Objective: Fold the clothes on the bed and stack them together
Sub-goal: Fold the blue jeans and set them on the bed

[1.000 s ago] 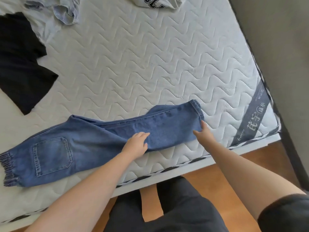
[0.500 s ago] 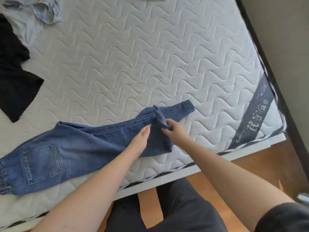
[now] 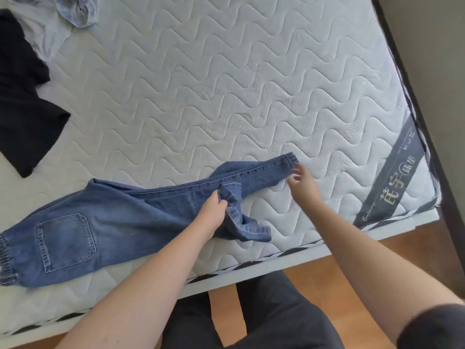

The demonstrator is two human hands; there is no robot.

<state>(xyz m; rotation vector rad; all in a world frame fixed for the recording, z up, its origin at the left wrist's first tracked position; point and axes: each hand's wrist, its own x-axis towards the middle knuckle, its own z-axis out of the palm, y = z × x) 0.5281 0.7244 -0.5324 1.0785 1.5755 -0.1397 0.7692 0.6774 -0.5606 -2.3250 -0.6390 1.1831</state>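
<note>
Blue jeans (image 3: 120, 220) lie along the near edge of the white quilted mattress (image 3: 201, 84), back pocket up, elastic cuffs at the far left. My left hand (image 3: 214, 212) pinches a bunched fold of the denim near the waist end, with a flap hanging toward the bed's edge. My right hand (image 3: 302, 182) hovers with fingers spread just right of the jeans' far right tip, holding nothing. A black garment (image 3: 22, 102) lies at the left, and a light blue garment (image 3: 75, 11) lies crumpled at the top left.
The mattress's near edge runs diagonally above a wooden floor (image 3: 364, 260). A dark bed frame (image 3: 415, 96) borders the right side, and a grey label (image 3: 392, 180) marks the mattress corner. My dark-clothed legs (image 3: 251, 318) stand against the bed.
My right hand let go of the folded-over flap and moved right to the jeans' end. My left hand closed on the bunched denim. The camera shifted slightly.
</note>
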